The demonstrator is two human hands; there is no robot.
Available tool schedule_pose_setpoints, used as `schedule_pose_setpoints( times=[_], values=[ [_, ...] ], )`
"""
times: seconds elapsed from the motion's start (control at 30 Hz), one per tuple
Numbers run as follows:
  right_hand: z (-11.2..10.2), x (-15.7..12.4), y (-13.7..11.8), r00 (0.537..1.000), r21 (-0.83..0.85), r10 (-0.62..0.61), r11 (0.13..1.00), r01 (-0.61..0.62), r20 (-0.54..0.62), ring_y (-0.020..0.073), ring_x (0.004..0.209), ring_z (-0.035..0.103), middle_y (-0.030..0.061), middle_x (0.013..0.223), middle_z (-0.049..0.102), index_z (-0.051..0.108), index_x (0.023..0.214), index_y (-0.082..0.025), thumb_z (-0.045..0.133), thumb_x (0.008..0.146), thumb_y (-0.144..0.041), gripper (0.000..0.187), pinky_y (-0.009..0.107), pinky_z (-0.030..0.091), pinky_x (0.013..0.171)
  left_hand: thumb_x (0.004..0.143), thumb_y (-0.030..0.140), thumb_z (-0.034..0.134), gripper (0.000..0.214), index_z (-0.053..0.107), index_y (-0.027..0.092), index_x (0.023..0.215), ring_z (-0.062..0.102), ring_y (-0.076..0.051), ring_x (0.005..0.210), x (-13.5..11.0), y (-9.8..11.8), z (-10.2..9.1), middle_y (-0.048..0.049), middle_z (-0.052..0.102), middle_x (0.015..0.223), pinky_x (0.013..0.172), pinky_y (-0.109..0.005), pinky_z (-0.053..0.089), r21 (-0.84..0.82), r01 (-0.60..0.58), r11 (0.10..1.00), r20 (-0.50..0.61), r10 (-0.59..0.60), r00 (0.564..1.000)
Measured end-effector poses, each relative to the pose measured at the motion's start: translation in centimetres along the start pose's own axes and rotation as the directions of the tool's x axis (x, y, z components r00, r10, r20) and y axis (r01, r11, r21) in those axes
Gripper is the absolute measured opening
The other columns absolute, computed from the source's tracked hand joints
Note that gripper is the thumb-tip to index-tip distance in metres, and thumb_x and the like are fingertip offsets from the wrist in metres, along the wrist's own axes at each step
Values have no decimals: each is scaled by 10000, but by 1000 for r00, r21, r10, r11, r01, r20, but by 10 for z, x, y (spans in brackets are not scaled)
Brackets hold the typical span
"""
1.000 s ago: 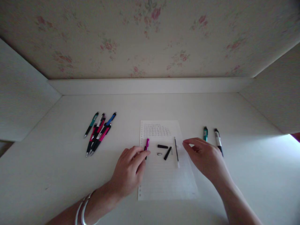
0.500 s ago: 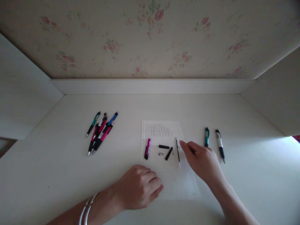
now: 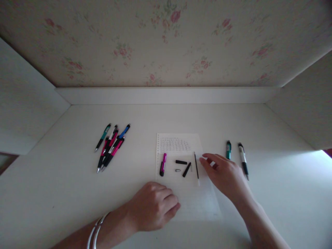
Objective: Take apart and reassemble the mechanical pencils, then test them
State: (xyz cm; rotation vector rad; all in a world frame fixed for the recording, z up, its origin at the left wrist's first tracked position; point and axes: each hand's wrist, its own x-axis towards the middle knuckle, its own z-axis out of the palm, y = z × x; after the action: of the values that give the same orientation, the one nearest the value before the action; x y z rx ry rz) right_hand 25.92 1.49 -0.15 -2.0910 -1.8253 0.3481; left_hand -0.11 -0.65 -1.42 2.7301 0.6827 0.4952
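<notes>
My left hand (image 3: 158,207), a double silver bangle on its wrist, rests loosely curled on the lower left of a lined paper sheet (image 3: 181,202); nothing shows in it. Right of the sheet's middle, my right hand (image 3: 224,171) has thumb and forefinger parted, with nothing between them. Just left of its fingertips lies a thin black pen refill (image 3: 196,166). Other pen parts lie on the paper: a magenta-and-black barrel with clip (image 3: 163,165), a black tube (image 3: 181,162), another slanted black piece (image 3: 186,169), a small silver tip (image 3: 177,170) and a faint spring-like bit (image 3: 191,167).
Several assembled pens (image 3: 111,148) lie piled at the left. Beyond my right hand are a green pen (image 3: 228,149), partly hidden by it, and a white-and-black pen (image 3: 243,159). White panels and a back ledge (image 3: 166,95) enclose the white desk (image 3: 64,180).
My right hand's forefinger and thumb have parted, and its fingers have stretched out toward the refill. My left hand and the pen parts stay where they were.
</notes>
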Motion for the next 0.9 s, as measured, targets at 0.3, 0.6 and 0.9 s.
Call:
schedule_pose_setpoints(
  times=[0.3, 0.6, 0.9],
  values=[
    [-1, 2, 4, 1000, -58, 0, 998, 0, -14, 266, 738, 733, 23, 788, 785, 755, 851, -276, 481, 955, -422, 328, 324, 456, 596, 999, 231, 497, 295, 570, 198, 715, 576, -156, 535, -1, 0, 0, 25, 606, 624, 534, -314, 414, 5, 7, 1000, -3, -7, 1000],
    [-4, 2, 5, 996, 14, -71, 997, 71, 45, 208, 696, 715, 17, 902, 782, 782, 1020, -259, 502, 951, -402, 322, 330, 497, 639, 1018, 208, 459, 324, 588, 194, 721, 558, -145, 535, 1, 1, -3, 20, 601, 617, 549, -300, 435, -33, 26, 999, -73, -29, 997],
    [-6, 1, 11, 993, 6, -116, 993, 116, -5, 219, 744, 737, 39, 960, 794, 775, 1022, -238, 466, 918, -250, 326, 334, 530, 657, 978, 161, 539, 124, 641, 158, 1049, 626, -211, 846, -3, -8, -2, -77, 652, 927, 780, -359, 538, -144, 317, 937, -310, -347, 885]
  ],
)
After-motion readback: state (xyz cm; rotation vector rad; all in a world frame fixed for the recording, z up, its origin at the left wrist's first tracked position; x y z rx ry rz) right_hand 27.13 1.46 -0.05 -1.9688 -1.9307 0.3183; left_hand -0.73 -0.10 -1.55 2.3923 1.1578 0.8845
